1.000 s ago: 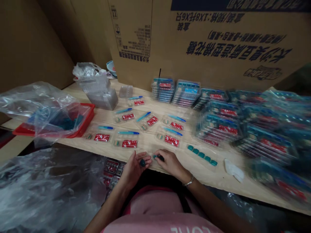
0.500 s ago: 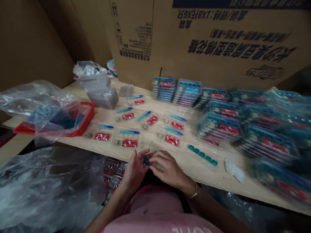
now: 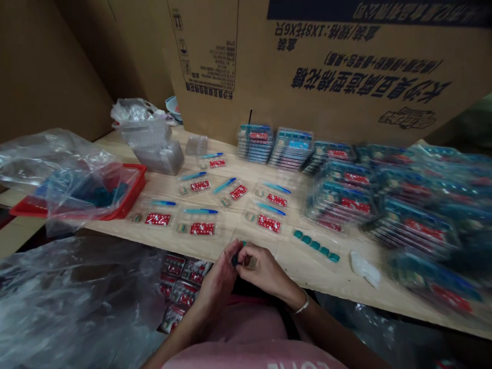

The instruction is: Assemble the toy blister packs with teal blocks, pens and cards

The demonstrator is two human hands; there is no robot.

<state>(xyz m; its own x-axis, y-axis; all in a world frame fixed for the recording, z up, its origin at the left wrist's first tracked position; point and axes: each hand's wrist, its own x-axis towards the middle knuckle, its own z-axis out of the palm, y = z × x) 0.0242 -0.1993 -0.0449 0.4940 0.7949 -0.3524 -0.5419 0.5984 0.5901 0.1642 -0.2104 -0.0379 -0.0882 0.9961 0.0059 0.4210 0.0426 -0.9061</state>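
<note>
My left hand [image 3: 221, 277] and my right hand [image 3: 261, 269] meet at the near edge of the wooden table [image 3: 300, 264], fingers pinched together around a small dark teal piece [image 3: 235, 260]. On the table in front of them lie several open clear trays, each with a blue pen and a red card [image 3: 202, 228]. A row of small teal pieces [image 3: 314, 245] lies just to the right of my right hand.
Stacks of packed clear packs [image 3: 346, 200] fill the right side. A red tray [image 3: 132, 197] under a plastic bag sits at left, with a bagged grey container [image 3: 157, 146] behind it. Large cardboard boxes [image 3: 346, 66] stand at the back. More packs [image 3: 180, 287] lie below the table edge.
My hands came together from apart; the teal piece that lay in my left palm is now pinched between both hands. The view shifted slightly.
</note>
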